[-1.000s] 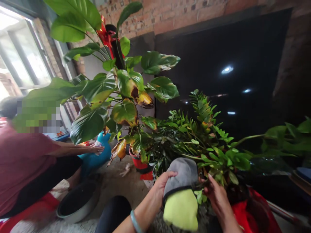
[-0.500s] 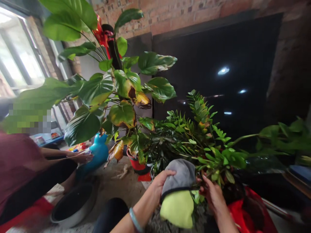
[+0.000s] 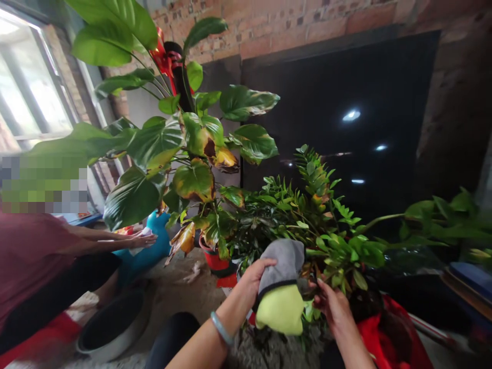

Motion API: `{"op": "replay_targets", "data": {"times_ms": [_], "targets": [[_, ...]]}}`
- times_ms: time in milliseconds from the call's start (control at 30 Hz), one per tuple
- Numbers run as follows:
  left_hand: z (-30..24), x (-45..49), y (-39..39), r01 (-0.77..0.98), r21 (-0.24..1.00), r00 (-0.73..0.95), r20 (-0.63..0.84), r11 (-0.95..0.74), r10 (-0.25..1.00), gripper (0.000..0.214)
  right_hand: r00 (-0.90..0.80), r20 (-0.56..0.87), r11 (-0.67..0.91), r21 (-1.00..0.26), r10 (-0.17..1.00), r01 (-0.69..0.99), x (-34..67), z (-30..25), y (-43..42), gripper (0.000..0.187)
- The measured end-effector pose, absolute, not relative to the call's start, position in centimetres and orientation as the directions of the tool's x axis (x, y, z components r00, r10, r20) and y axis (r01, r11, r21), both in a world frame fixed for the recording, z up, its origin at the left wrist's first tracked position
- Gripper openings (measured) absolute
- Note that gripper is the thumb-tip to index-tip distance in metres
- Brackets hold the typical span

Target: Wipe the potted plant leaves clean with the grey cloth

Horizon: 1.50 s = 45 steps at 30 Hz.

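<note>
My left hand (image 3: pixel 251 284), with a pale bangle (image 3: pixel 222 329) on its wrist, is closed around a cleaning cloth (image 3: pixel 282 310), grey on one side and yellow-green on the other. The cloth hangs in folds against the low leafy plant (image 3: pixel 351 251). To the right of the cloth, my right hand (image 3: pixel 333 307) has its fingers pinched together among the lower leaves. It seems to touch a thin stem or leaf there, but what lies between the fingertips is too small to make out.
A tall broad-leaved plant (image 3: pixel 194 179) with browned leaves stands in a red pot (image 3: pixel 217 259). At left another person (image 3: pixel 38 256) sits by a blue object (image 3: pixel 157 233). A dark basin (image 3: pixel 111 323) lies on the floor. Red material (image 3: pixel 395 333) is at lower right.
The cloth has shifted slightly up and left, its yellow-green part drawn up. My right hand stays near the same leaves. The other person's hands have moved up and right.
</note>
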<state>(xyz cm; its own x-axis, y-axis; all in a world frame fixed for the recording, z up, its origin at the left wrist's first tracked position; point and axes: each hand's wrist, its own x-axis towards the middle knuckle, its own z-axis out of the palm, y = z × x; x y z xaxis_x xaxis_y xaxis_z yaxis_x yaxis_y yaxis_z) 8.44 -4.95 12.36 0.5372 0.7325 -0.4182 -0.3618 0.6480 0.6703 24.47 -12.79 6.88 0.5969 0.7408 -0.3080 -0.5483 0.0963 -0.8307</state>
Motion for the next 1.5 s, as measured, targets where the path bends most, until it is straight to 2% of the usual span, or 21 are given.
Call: {"op": "replay_targets", "data": {"times_ms": [100, 167, 233, 300, 333, 400, 500, 600, 700, 767, 833, 900, 967, 1033, 1133, 1200, 1267, 1367, 1433, 1500], "targets": [[10.1, 7.1, -5.8, -0.287, 0.597, 0.58, -0.514, 0.749, 0.632, 0.03, 0.594, -0.309, 0.093, -0.831, 0.743, -0.548, 24.7, 6.7, -12.9, 0.053], [11.1, 6.1, -5.8, -0.285, 0.572, 0.654, -0.471, 0.769, 0.593, 0.028, 0.593, -0.298, 0.107, -0.827, 0.748, -0.551, 24.7, 6.8, -13.0, 0.052], [13.4, 5.9, -5.1, -0.353, 0.599, 0.67, -0.374, 0.718, 0.642, 0.027, 0.593, -0.289, 0.122, -0.823, 0.752, -0.555, 24.6, 7.0, -13.0, 0.053], [15.6, 6.5, -4.2, -0.467, 0.657, 0.586, -0.271, 0.592, 0.764, 0.029, 0.592, -0.288, 0.128, -0.818, 0.752, -0.56, 24.5, 7.2, -13.0, 0.058], [16.3, 7.1, -3.8, -0.499, 0.677, 0.531, -0.254, 0.541, 0.808, 0.03, 0.592, -0.289, 0.129, -0.816, 0.753, -0.563, 24.4, 7.3, -12.9, 0.06], [16.3, 8.2, -3.7, -0.487, 0.687, 0.463, -0.321, 0.54, 0.826, 0.033, 0.587, -0.289, 0.128, -0.814, 0.756, -0.566, 24.2, 7.3, -12.7, 0.063], [13.4, 8.6, -5.1, -0.4, 0.628, 0.511, -0.452, 0.668, 0.731, 0.036, 0.578, -0.29, 0.118, -0.817, 0.763, -0.565, 24.2, 7.0, -12.5, 0.062], [10.9, 6.8, -6.9, -0.354, 0.561, 0.692, -0.381, 0.749, 0.612, 0.043, 0.572, -0.295, 0.103, -0.821, 0.766, -0.561, 24.4, 6.6, -12.5, 0.06], [12.2, 5.2, -7.2, -0.333, 0.556, 0.777, -0.296, 0.762, 0.556, 0.041, 0.568, -0.3, 0.094, -0.822, 0.767, -0.561, 24.5, 6.6, -12.8, 0.063], [14.6, 5.5, -6.3, -0.393, 0.601, 0.712, -0.281, 0.696, 0.644, 0.032, 0.561, -0.307, 0.081, -0.824, 0.768, -0.561, 24.4, 6.7, -12.9, 0.069], [16.7, 6.6, -5.0, -0.462, 0.662, 0.572, -0.285, 0.59, 0.769, 0.026, 0.551, -0.318, 0.061, -0.825, 0.772, -0.562, 24.4, 6.8, -12.9, 0.072], [16.9, 8.2, -4.2, -0.466, 0.702, 0.447, -0.338, 0.538, 0.828, 0.024, 0.546, -0.322, 0.053, -0.826, 0.773, -0.562, 24.3, 6.8, -12.8, 0.072], [15.1, 9.3, -4.3, -0.402, 0.685, 0.417, -0.453, 0.607, 0.788, 0.025, 0.55, -0.323, 0.052, -0.828, 0.771, -0.559, 24.4, 6.6, -12.7, 0.069], [12.4, 9.5, -5.0, -0.318, 0.615, 0.485, -0.549, 0.722, 0.681, 0.029, 0.551, -0.324, 0.044, -0.833, 0.769, -0.552, 24.6, 6.3, -12.6, 0.062], [10.4, 7.9, -6.3, -0.25, 0.558, 0.676, -0.485, 0.791, 0.555, 0.033, 0.55, -0.305, 0.058, -0.836, 0.778, -0.546, 25.0, 5.9, -12.7, 0.053], [11.8, 6.6, -6.5, -0.254, 0.562, 0.754, -0.394, 0.787, 0.525, 0.032, 0.559, -0.27, 0.103, -0.831, 0.784, -0.547, 25.1, 5.7, -12.8, 0.052], [14.7, 6.0, -6.1, -0.323, 0.603, 0.759, -0.296, 0.73, 0.58, 0.032, 0.576, -0.238, 0.153, -0.823, 0.782, -0.547, 25.2, 5.5, -12.7, 0.054], [17.5, 7.0, -5.0, -0.506, 0.709, 0.564, -0.159, 0.491, 0.811, 0.037, 0.621, -0.215, 0.216, -0.811, 0.754, -0.543, 25.1, 4.9, -11.7, 0.055], [16.4, 8.2, -4.9, -0.485, 0.749, 0.449, -0.23, 0.451, 0.864, 0.035, 0.665, -0.208, 0.265, -0.801, 0.717, -0.537, 24.8, 4.2, -10.7, 0.053], [13.4, 8.9, -5.6, -0.334, 0.713, 0.435, -0.464, 0.616, 0.772, 0.028, 0.713, -0.205, 0.315, -0.792, 0.67, -0.523, 24.5, 3.4, -9.5, 0.052]]}}
